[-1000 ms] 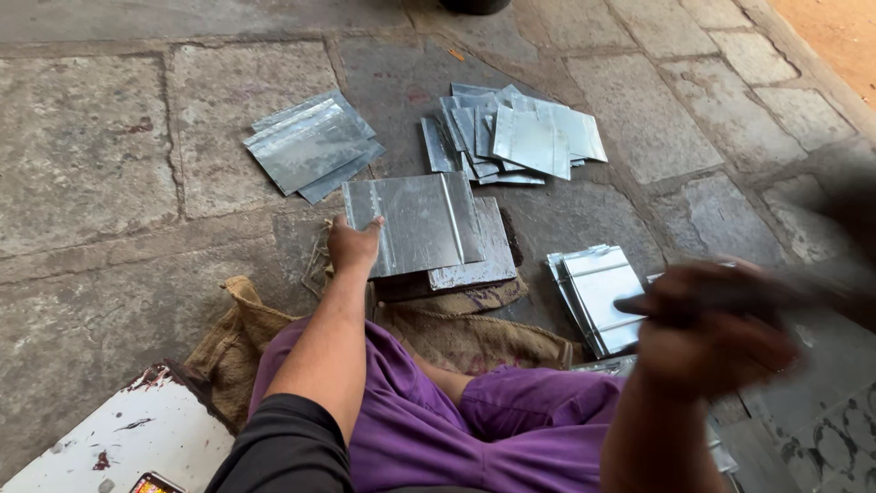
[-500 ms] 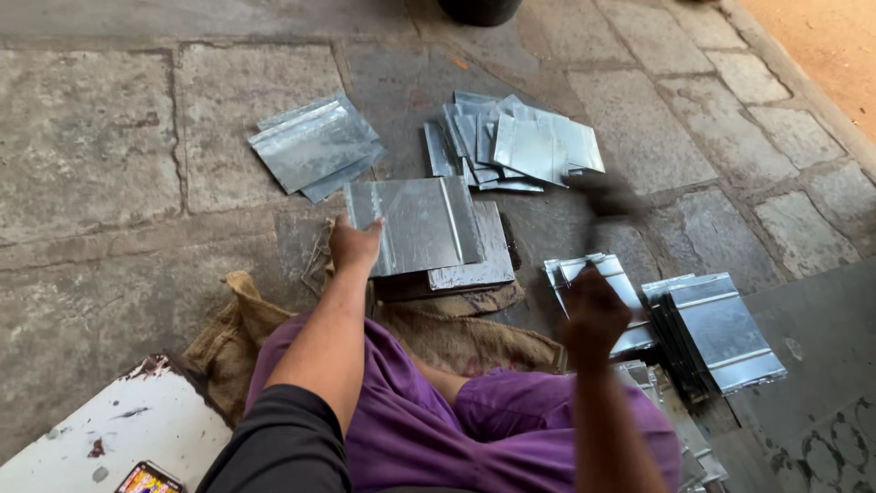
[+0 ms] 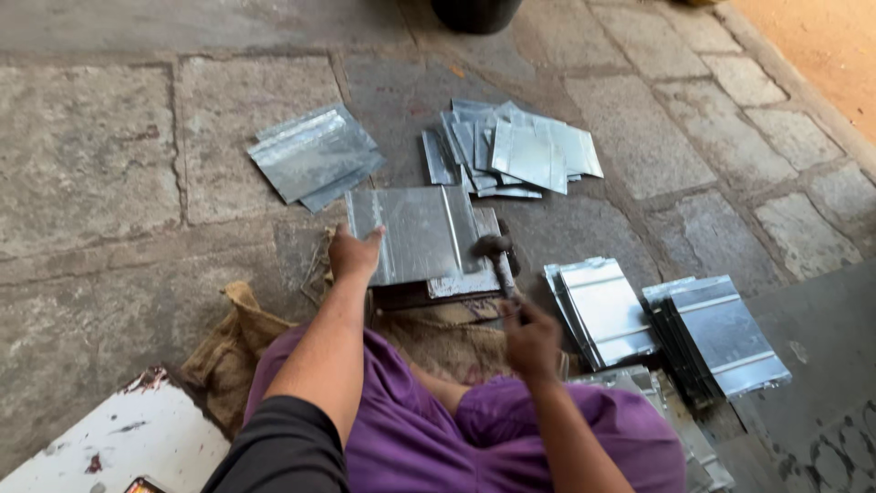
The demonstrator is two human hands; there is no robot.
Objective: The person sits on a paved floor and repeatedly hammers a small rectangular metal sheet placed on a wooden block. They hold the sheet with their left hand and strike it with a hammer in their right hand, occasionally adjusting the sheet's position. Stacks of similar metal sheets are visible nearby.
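My left hand (image 3: 353, 253) presses flat on the near left corner of a folded grey metal sheet (image 3: 415, 233), which lies on a dark block (image 3: 429, 294) in front of my knees. My right hand (image 3: 531, 338) grips the handle of a hammer (image 3: 498, 258). The hammer's head rests at the sheet's right edge, touching or just above it. My purple trouser legs fill the bottom of the view.
Piles of similar metal sheets lie around: one at the far left (image 3: 315, 155), a spread pile behind (image 3: 516, 151), two neat stacks on the right (image 3: 602, 310) (image 3: 721, 333). Burlap sacking (image 3: 228, 342) lies under me on the stone floor. A white board (image 3: 119, 443) sits bottom left.
My right hand swung the hammer down from raised at the right onto the sheet's right edge. My left hand stayed on the sheet.
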